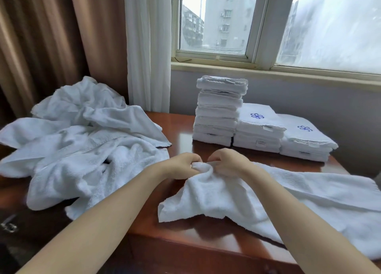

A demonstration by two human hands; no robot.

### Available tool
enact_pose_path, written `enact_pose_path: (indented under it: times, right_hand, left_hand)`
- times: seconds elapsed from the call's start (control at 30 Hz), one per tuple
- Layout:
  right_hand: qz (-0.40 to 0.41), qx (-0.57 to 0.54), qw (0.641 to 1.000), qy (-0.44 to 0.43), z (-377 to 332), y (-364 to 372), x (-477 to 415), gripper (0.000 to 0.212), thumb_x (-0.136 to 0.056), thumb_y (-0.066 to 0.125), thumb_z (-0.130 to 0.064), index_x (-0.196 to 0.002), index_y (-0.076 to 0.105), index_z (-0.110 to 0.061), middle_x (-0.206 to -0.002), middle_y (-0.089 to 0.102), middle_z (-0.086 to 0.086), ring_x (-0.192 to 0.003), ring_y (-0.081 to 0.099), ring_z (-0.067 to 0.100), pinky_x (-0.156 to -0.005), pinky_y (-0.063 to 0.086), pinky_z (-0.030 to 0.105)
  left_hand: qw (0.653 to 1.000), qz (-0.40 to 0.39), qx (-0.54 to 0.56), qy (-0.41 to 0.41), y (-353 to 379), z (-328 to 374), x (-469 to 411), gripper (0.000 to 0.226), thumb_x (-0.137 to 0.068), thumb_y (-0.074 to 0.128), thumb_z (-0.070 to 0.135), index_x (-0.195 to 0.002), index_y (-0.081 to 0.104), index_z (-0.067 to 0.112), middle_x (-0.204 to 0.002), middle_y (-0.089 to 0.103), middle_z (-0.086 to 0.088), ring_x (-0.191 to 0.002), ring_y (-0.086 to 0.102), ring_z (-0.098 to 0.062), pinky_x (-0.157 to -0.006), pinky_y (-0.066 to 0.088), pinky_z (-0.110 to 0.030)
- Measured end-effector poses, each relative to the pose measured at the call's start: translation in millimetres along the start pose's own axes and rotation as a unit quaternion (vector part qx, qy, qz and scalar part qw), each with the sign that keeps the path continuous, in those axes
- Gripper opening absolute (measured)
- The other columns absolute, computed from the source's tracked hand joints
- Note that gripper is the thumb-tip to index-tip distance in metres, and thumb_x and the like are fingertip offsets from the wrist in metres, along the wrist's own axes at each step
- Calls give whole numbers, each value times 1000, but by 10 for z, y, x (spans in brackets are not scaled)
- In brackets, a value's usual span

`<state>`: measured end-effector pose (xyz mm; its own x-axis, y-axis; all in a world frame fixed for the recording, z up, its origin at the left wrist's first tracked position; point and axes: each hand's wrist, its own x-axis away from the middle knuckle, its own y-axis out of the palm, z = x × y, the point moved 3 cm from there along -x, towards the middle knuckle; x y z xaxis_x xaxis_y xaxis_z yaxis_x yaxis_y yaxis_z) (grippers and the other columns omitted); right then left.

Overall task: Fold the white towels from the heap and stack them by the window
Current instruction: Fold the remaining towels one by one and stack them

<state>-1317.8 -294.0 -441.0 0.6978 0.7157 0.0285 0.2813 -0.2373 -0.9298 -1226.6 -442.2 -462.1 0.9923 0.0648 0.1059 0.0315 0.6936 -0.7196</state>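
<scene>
L hand (182, 165) & R hand (225, 160) close together, fingers curled, both pinching bunched edge of 1 towel (272, 201); rest trails right, over table (181, 137) rim. Bare wood just beyond fingertips, then 3 folded stacks (258, 129) under window (214, 20). 1 heap (82, 141) left of fingers.

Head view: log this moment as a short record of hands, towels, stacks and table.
left hand: pinches a bunched edge of the unfolded towel
right hand: pinches the same edge, close beside the left hand
unfolded towel: lies rumpled on the near right of the table
heap: unfolded white towels, on the left
folded stacks: three under the window, tallest stack leftmost; two lower ones show a blue emblem
table: glossy reddish wood
</scene>
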Motion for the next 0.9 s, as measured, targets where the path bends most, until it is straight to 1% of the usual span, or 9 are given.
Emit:
enact_pose_path:
  times: [0.1, 0.17, 0.23, 0.3, 0.4, 0.5, 0.57, 0.73, 0.9]
  right_hand:
    - [63, 17, 998, -9, -17, -18, 49, 16, -86, 61, -33, -71, 61, -38, -76, 61, -17, -80, 59, 10, -59, 43, 25]
    - [96, -15, 995, -26, -54, -102, 79, 15, -88, 59, -28, -75, 62, -36, -80, 62, -16, -83, 60, 11, -65, 48, 29]
    - [145, -83, 985, -42, -82, -223, 115, 12, -89, 59, -22, -82, 66, -29, -87, 65, -11, -87, 62, 15, -77, 52, 34]
    - [208, -150, 965, -60, -100, -365, 176, 9, -91, 62, -18, -87, 68, -24, -87, 66, -8, -86, 62, 15, -80, 51, 33]
    - [288, -217, 929, -83, -118, -601, 306, 12, -92, 63, -14, -86, 65, -24, -83, 64, -9, -80, 60, 12, -77, 47, 24]
    - [368, -257, 889, -87, -98, -829, 460, 14, -93, 62, -11, -86, 63, -22, -78, 59, -14, -73, 55, 0, -68, 38, 7]
    - [409, -284, 863, -88, -65, -940, 569, 13, -94, 62, -11, -87, 62, -22, -81, 59, -15, -73, 54, -3, -67, 37, 6]
    - [430, -273, 853, -111, -68, -1060, 703, 14, -93, 64, -13, -87, 63, -25, -89, 61, -7, -75, 53, -9, -67, 36, 6]
    - [424, -215, 871, -126, -256, -1012, 570, 9, -91, 68, -16, -86, 68, -24, -90, 59, -8, -73, 54, 0, -66, 41, 16]
  left_hand:
    - [999, 19, 50, -11, 0, 80, 77, 41, -82, 57, 59, -80, 64, 19, -79, 57, 9, -75, 52, -9, -73, 41, -25]
    - [994, 29, 105, -31, 5, 128, 103, 55, -96, 43, 60, -90, 65, 11, -89, 60, -1, -84, 56, -15, -79, 43, -29]
    - [988, 47, 145, -15, -6, 232, 113, 37, -102, 46, 43, -88, 57, 10, -87, 55, -7, -79, 54, -17, -73, 43, -30]
    - [984, 63, 166, -2, -41, 355, 112, 20, -96, 60, 31, -90, 54, 12, -86, 55, -4, -72, 55, -8, -63, 45, -22]
    - [986, 18, 163, 24, -109, 536, 133, 27, -83, 73, 32, -105, 59, 22, -90, 64, -4, -81, 57, -11, -71, 44, -26]
    - [991, -28, 112, 61, -201, 730, 219, 17, -78, 74, 33, -93, 72, 24, -84, 71, 6, -77, 64, -7, -72, 49, -25]
    - [992, 3, 109, 62, -365, 819, 281, 29, -76, 74, 41, -93, 74, 17, -85, 72, 5, -78, 66, -9, -72, 52, -26]
    - [992, 60, 86, 69, -878, 950, 484, 52, -73, 73, 55, -94, 63, 8, -78, 61, 2, -71, 56, -13, -63, 41, -29]
    - [983, 182, -25, 32, -1108, 764, 489, 23, -84, 67, 44, -82, 64, 22, -62, 56, 17, -54, 50, -1, -48, 37, -13]
